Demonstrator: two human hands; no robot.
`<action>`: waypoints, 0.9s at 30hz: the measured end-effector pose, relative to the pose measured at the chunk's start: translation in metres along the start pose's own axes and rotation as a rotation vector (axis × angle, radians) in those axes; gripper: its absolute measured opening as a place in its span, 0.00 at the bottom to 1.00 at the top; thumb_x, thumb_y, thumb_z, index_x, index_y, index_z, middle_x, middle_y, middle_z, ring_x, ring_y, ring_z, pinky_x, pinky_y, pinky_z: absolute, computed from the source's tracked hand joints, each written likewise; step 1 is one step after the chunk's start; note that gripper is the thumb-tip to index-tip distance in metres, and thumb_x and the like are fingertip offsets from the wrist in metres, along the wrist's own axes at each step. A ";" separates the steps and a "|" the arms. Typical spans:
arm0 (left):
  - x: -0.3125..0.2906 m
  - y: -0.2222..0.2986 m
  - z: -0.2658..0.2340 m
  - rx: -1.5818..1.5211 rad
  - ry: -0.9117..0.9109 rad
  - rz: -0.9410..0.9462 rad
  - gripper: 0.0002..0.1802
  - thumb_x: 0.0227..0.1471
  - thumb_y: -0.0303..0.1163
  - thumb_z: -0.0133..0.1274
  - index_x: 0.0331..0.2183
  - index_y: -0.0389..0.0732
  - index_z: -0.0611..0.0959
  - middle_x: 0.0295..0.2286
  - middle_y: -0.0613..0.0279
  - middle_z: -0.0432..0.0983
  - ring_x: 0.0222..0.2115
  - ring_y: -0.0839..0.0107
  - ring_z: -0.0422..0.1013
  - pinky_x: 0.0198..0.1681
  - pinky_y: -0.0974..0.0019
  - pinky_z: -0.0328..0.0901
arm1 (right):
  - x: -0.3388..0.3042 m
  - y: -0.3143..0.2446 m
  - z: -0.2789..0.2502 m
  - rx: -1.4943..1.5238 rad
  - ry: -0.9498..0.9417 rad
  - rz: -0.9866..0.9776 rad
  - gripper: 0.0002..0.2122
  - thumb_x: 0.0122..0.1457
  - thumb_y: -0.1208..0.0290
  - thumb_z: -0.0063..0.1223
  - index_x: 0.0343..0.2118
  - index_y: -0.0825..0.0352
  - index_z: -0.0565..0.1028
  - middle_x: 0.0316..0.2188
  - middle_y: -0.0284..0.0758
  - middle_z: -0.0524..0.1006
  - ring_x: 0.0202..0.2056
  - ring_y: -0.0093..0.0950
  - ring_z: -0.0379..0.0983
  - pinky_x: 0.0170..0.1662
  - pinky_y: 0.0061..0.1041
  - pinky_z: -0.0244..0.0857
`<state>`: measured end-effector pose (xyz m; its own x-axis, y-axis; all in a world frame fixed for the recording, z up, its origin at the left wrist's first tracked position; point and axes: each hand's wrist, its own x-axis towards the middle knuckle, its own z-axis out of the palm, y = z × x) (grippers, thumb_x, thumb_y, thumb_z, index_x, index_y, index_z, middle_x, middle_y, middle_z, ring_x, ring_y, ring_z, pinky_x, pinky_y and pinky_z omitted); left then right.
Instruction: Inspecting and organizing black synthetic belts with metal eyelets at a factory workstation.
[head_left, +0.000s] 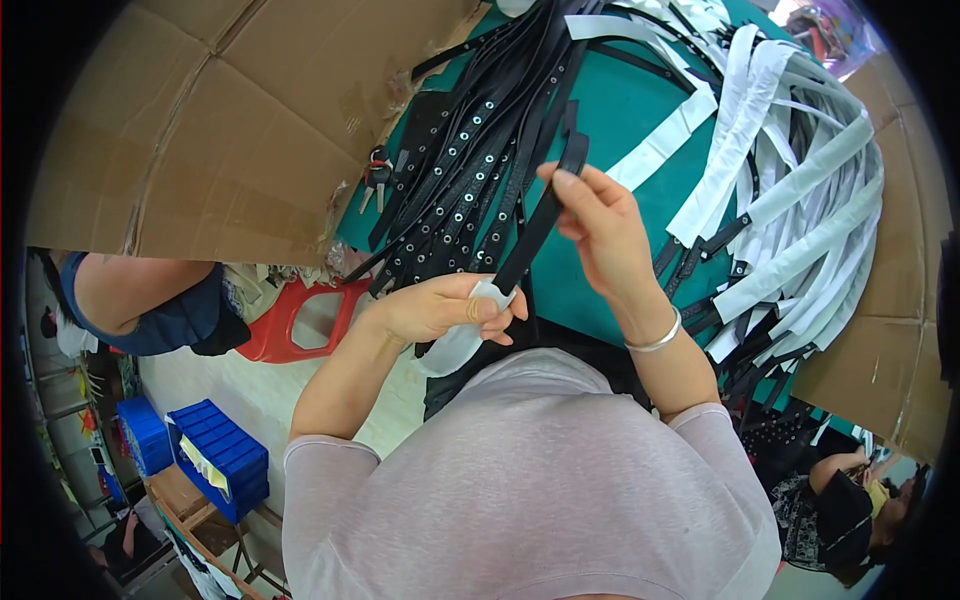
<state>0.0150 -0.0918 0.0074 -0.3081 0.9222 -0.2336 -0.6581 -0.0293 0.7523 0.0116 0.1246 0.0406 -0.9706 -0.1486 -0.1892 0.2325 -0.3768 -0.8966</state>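
Note:
A black belt (530,238) runs slantwise between my two hands over the near edge of the green table. My left hand (432,308) is closed round its lower end, together with a white sleeve-like strip (455,348) that hangs below the fingers. Higher up, my right hand (608,232) pinches the same belt between thumb and fingers, where it curls over. Just beyond the left hand lies a heap of black belts (470,165) with rows of metal eyelets. Right of the right hand, many belts in white wrapping (790,200) are bunched in a curved pile.
Large cardboard panels (190,130) rise at the left, with another cardboard panel (880,360) at the right. Keys (377,178) lie on the green table (570,290). A red stool (300,320), blue crates (220,450) and other people (150,295) are around me.

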 end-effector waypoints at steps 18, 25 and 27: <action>0.013 0.016 0.006 0.134 0.015 -0.011 0.21 0.54 0.42 0.50 0.42 0.33 0.71 0.24 0.69 0.62 0.26 0.79 0.62 0.47 0.58 0.65 | -0.014 -0.011 -0.001 -0.052 0.194 -0.381 0.03 0.54 0.77 0.53 0.30 0.69 0.73 0.20 0.23 0.68 0.21 0.12 0.56 0.24 0.14 0.49; 0.022 0.040 0.012 0.132 0.021 0.028 0.20 0.55 0.41 0.49 0.41 0.33 0.72 0.25 0.69 0.63 0.26 0.78 0.63 0.40 0.62 0.69 | -0.023 0.010 0.000 -0.417 -0.051 -0.310 0.03 0.52 0.75 0.56 0.25 0.68 0.77 0.30 0.28 0.72 0.26 0.13 0.63 0.26 0.16 0.56; 0.027 0.051 0.007 0.097 0.106 0.076 0.14 0.55 0.37 0.49 0.35 0.35 0.73 0.24 0.65 0.69 0.26 0.75 0.68 0.36 0.66 0.69 | -0.020 0.032 0.001 -0.137 -0.012 -0.330 0.11 0.56 0.70 0.51 0.40 0.69 0.72 0.37 0.34 0.72 0.37 0.20 0.67 0.39 0.20 0.62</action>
<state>-0.0227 -0.0654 0.0436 -0.4287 0.8726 -0.2340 -0.5627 -0.0553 0.8248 0.0384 0.1144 0.0162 -0.9911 -0.0503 0.1235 -0.1046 -0.2807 -0.9541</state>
